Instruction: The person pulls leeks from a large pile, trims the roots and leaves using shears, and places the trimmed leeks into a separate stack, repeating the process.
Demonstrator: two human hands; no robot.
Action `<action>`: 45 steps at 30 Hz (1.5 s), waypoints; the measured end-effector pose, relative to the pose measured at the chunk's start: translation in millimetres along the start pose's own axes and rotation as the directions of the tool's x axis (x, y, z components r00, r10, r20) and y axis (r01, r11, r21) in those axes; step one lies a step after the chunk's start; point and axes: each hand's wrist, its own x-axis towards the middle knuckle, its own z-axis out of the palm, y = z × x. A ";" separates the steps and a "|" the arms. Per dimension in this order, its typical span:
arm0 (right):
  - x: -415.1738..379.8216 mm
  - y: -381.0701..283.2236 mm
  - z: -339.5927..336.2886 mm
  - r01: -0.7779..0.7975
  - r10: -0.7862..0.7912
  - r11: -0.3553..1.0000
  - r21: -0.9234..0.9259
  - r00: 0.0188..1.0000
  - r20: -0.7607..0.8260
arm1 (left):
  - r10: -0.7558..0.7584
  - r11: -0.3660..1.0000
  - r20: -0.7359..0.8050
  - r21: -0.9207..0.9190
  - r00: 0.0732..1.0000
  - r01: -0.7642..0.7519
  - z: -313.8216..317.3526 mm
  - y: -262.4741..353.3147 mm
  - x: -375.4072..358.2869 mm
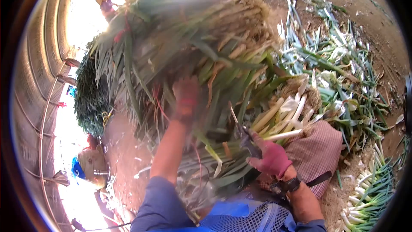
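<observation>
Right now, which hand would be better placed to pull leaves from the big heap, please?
Probably the left hand: though blurred, it reaches in among the leaves of the heap, while the right hand has its grip closed around a tool.

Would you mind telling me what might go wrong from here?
The tool in the right hand points up into the leaves, so it might nick good stalks or, if it slips, the left hand. The red string hanging near the left hand could snag the fingers. The big heap looks loose and might slump towards the person.
</observation>
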 end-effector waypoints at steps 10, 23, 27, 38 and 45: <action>-6.3 -6.2 -10.0 -0.040 0.042 0.998 -0.040 0.998 0.046 | -0.084 0.995 -0.008 -0.062 0.996 0.083 -9.8 16.7 -2.7; -28.2 19.7 -14.9 0.050 -0.051 0.999 -0.007 0.996 -0.069 | 0.112 0.970 0.112 -0.228 0.987 -0.085 -15.7 71.4 -68.0; -27.4 22.0 -15.2 0.050 -0.047 0.999 0.018 0.993 -0.108 | 0.128 0.882 0.253 -0.472 0.959 0.007 -58.0 68.6 -45.8; -28.6 17.6 -18.9 0.160 -0.131 0.959 0.234 0.982 -0.138 | 0.100 0.660 0.438 -0.701 0.893 0.270 9.9 84.4 -38.5; -10.4 10.3 -6.5 0.003 0.001 0.992 0.127 0.999 -0.035 | 0.046 0.463 0.506 -0.775 0.861 0.431 17.9 82.8 -57.2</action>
